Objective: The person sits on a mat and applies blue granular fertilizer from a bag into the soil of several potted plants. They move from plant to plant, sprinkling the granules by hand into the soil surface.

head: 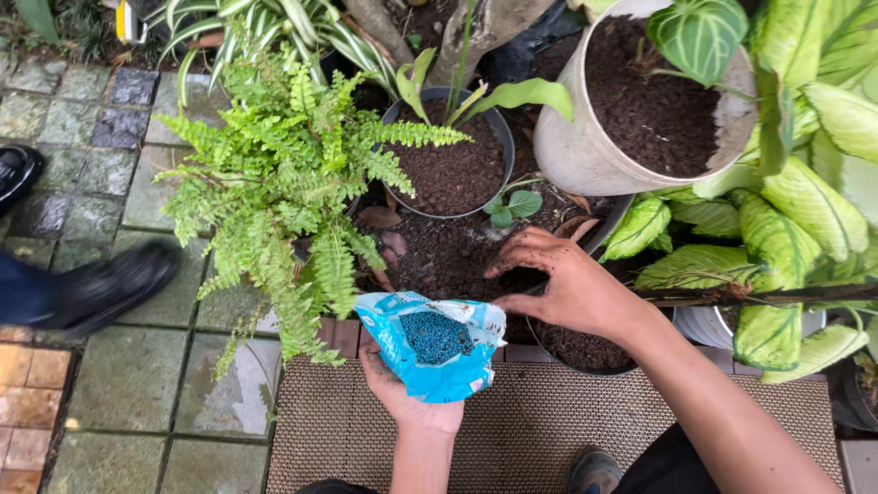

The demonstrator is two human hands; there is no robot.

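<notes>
While left hand [409,395] cradles pellet bag [430,346], right hand [567,285] hovers beside.

Left hand [402,393] cradling open blue bag [430,352] of blue-green granules [435,337], right hand [572,288] over dark potting soil [448,261]

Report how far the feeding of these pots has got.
Done: none visible; no blue pellets show on any soil. In hand: the left hand holds the open blue bag of pellets; the right hand presses the dark pot's soil. Left: spreading pellets.
</notes>
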